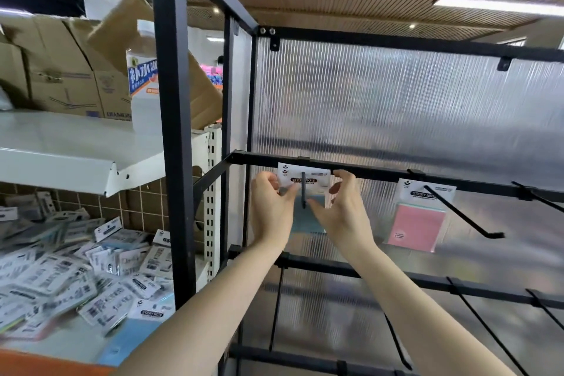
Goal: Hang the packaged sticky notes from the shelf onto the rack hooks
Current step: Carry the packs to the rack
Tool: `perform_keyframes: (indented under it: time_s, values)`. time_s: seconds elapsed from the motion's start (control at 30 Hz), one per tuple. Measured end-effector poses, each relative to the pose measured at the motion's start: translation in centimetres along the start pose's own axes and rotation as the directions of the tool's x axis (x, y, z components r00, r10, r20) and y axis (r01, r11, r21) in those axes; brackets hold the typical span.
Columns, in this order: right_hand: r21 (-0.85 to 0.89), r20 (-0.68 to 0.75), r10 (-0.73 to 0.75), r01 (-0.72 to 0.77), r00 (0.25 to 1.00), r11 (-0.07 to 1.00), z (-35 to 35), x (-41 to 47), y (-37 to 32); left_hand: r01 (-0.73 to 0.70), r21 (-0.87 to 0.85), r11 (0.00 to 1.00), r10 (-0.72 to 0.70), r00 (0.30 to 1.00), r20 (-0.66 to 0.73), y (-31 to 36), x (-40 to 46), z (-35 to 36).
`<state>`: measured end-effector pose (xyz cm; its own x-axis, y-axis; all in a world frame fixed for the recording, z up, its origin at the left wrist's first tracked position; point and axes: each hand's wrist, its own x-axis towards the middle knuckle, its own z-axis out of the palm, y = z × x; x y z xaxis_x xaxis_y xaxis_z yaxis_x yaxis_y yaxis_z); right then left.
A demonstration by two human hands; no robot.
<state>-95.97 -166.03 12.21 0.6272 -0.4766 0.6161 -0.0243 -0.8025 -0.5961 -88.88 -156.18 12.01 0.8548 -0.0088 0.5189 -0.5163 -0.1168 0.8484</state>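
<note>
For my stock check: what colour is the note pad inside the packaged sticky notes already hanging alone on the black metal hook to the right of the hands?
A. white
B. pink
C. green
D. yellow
B: the clear packet with a white header card hanging on the black metal hook shows a pink square pad inside.

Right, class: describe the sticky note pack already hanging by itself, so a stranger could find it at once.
Find the black rack with its ribbed translucent back panel. On its middle crossbar, right of both hands, one pack hangs from a long hook. Its pad is pink, whereas the pack between the hands is blue.
</note>
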Motion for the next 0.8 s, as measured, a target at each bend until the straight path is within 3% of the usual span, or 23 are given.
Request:
perform_keyframes:
  time_s: [0.2,0.43,0.57,0.67,0.8]
  values:
    - [-0.042,0.058,0.183,-0.181,0.981,0.983,1.7,0.8,1.7,0.041,0.127,0.991,-0.042,0.999,0.003,-0.5,0.5,0.3]
    - [0.040,0.126,0.266,-0.273,0.956,0.961,2.4,-1.3,3.0,0.093,0.193,0.977,-0.090,0.996,-0.024,-1.6,-1.5,-0.3]
    - [0.107,0.175,0.314,-0.336,0.933,0.936,2.1,-5.3,3.5,0.092,0.169,0.981,-0.106,0.992,0.072,-3.0,-5.5,-2.0]
    - [0.138,0.227,0.232,-0.267,0.946,0.954,1.7,-9.6,3.0,-0.059,0.290,0.955,0.005,0.983,0.182,-3.6,-9.9,-4.4]
    - [0.197,0.302,-0.048,-0.013,0.952,0.980,1.1,-15.2,1.0,-0.385,0.441,0.811,0.274,0.916,0.294,-4.3,-15.7,-9.7]
